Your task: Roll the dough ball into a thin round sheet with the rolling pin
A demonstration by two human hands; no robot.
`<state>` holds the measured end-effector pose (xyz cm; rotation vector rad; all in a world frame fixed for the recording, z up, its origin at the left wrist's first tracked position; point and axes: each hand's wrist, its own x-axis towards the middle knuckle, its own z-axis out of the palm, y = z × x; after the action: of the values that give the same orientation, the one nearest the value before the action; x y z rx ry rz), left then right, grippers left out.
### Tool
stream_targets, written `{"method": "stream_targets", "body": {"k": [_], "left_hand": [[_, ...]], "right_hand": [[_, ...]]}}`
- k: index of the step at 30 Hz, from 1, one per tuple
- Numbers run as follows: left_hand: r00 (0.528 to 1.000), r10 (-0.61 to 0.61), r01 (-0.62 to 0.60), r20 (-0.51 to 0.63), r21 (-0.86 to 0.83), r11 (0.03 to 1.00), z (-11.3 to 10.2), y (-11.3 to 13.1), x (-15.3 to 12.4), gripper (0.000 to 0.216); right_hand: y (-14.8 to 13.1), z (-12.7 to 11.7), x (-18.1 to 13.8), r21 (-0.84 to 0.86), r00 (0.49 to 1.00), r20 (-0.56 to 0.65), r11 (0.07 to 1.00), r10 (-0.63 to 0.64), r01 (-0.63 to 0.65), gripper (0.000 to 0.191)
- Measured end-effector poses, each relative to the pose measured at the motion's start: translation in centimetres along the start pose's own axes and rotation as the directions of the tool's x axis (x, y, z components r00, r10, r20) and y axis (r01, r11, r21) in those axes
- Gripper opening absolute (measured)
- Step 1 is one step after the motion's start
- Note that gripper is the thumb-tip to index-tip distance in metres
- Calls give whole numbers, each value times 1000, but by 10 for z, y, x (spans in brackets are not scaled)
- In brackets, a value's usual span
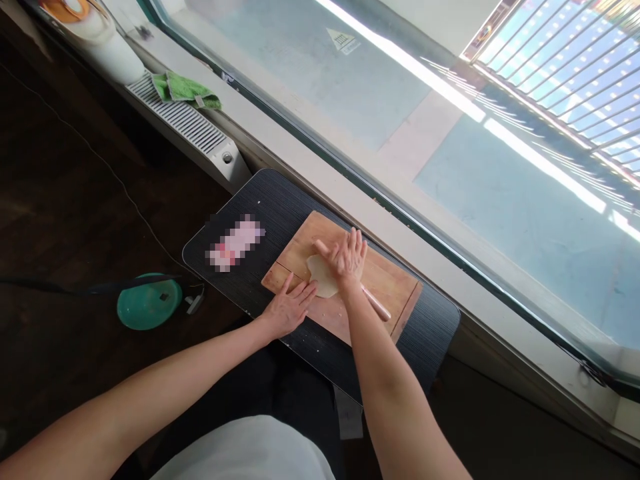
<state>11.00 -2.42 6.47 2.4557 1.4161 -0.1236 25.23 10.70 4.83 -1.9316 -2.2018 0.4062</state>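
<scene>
A flat, pale round of dough (324, 278) lies on a wooden cutting board (387, 277). My right hand (349, 259) rests with outstretched fingers and palm on a thin wooden rolling pin (375, 303), whose two ends stick out on either side of the hand. The pin lies across or right beside the right edge of the dough; my hand hides the exact contact. At the dough's lower left edge, my left hand (290, 308) is spread flat, its fingertips touching or nearly touching the dough.
The board sits on a small black table (280, 193) with a blurred pink item (236, 243) at its left. A window sill (320, 180) runs along the far side. Further left are a radiator (185, 123) with a green cloth (185, 90), and a teal basin (149, 303) down low.
</scene>
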Motion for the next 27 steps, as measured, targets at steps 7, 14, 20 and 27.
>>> {"method": "stream_targets", "body": {"k": [7,14,20,27], "left_hand": [[1000,-16,16,23,-1,1000,-2,0,0,57],[1000,-5,5,20,3,1000,0,0,0,54],[1000,9,-9,18,14,1000,0,-2,-1,55],[1000,4,-4,25,24,1000,5,-3,-1,57]], "right_hand": [[-4,2,-6,12,997,59,998,-58,57,57],[2,2,5,-12,999,-3,999,50,-50,57],[3,1,8,-38,1000,-18,999,-3,3,56],[-9,9,-7,-7,998,27,999,-52,52,57]]}}
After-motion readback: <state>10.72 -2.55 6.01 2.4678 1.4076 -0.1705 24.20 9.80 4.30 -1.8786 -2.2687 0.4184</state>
